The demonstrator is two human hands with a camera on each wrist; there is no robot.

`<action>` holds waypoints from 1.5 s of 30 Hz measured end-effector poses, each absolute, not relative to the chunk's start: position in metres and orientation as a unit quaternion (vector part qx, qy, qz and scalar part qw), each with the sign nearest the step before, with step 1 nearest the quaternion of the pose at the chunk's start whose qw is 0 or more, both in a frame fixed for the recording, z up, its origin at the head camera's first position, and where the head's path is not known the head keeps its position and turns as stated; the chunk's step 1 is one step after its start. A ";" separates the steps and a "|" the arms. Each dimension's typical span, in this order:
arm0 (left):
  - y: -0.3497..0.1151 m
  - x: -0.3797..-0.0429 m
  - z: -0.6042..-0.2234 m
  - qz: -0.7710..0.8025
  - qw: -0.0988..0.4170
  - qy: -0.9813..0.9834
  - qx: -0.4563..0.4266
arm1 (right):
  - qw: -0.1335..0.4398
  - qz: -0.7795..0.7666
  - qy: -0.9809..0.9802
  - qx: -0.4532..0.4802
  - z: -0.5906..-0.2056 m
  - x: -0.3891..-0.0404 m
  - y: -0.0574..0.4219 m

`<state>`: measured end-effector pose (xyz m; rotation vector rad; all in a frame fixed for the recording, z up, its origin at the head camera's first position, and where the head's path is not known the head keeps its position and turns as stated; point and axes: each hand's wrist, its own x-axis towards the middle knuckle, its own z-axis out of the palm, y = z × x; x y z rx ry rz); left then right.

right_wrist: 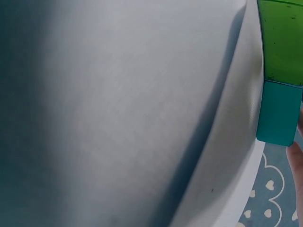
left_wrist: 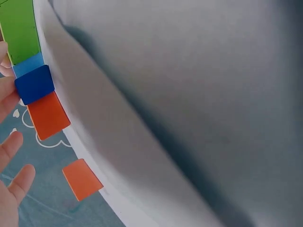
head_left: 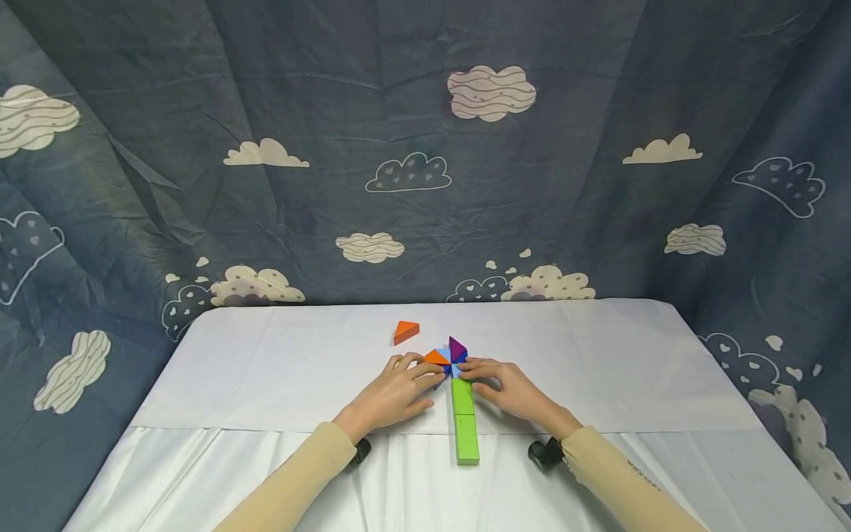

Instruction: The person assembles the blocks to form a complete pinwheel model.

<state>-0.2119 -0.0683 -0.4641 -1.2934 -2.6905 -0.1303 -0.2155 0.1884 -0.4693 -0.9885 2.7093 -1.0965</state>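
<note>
A pinwheel of triangular blocks lies on the white-covered table, with orange point(head_left: 435, 357), purple point(head_left: 456, 348) and several blue pieces meeting at a centre. Below it run two green blocks point(head_left: 464, 399) end to end. My left hand point(head_left: 395, 390) reaches in from the left; its fingertips touch the pinwheel's left side near a dark blue block point(left_wrist: 35, 85), other fingers spread. From the right, my right hand point(head_left: 508, 388) lays its fingertips against the pinwheel's right side. A teal block point(right_wrist: 279, 113) shows by its fingers in the right wrist view. Fingers partly cover the lower pinwheel pieces.
A loose orange triangular block point(head_left: 405, 332) lies behind and left of the pinwheel. The white cloth point(head_left: 598, 355) has a seam crossing it in front. A dark curtain with clouds point(head_left: 412, 222) hangs behind the table.
</note>
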 end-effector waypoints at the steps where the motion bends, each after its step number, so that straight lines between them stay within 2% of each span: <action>1: -0.068 -0.212 -0.464 -0.043 0.076 -0.898 -0.431 | 0.028 -0.356 0.878 -0.320 -0.469 -0.216 0.189; 16: -0.071 -0.216 -0.464 -0.087 0.083 -0.892 -0.436 | 0.025 -0.354 0.879 -0.319 -0.468 -0.215 0.189; 29: -0.095 -0.264 -0.453 -0.232 0.113 -0.903 -0.343 | 0.030 -0.356 0.880 -0.313 -0.470 -0.216 0.190; 33: -0.098 -0.278 -0.453 -0.230 0.090 -0.914 -0.322 | 0.030 -0.357 0.881 -0.309 -0.469 -0.216 0.189; 39: -0.101 -0.293 -0.455 -0.222 0.028 -0.931 -0.289 | 0.034 -0.359 0.881 -0.306 -0.468 -0.215 0.188; 45: -0.104 -0.302 -0.457 -0.233 -0.007 -0.930 -0.285 | 0.034 -0.359 0.880 -0.310 -0.467 -0.213 0.188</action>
